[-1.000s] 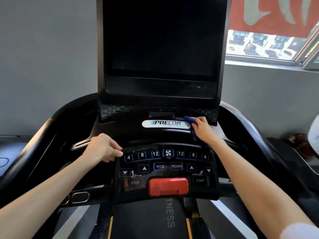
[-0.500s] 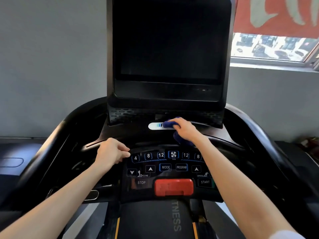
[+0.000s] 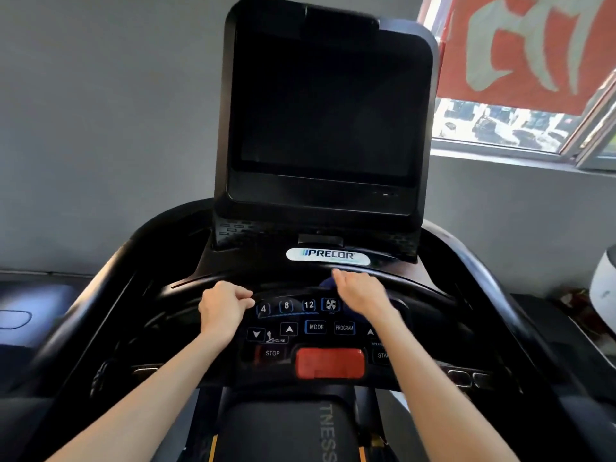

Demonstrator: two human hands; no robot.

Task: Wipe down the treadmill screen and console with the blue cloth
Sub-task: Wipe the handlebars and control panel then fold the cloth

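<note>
Right, my right hand [image 3: 361, 291] lies flat with fingers stretched forward, pressing the blue cloth [image 3: 328, 282] onto the console [image 3: 186, 291] ridge between the Precor badge [image 3: 328, 256] and the keypad [image 3: 300, 328]. My left hand [image 3: 226, 308] is curled in a fist with nothing in it, knuckles against the keypad's left edge beside the 4 key, and the dark screen [image 3: 323, 105] stands well clear above both hands. Most of the cloth hides under my blurred palm, only blue scraps peeking out, and my wrist covers the right-hand keys.
</note>
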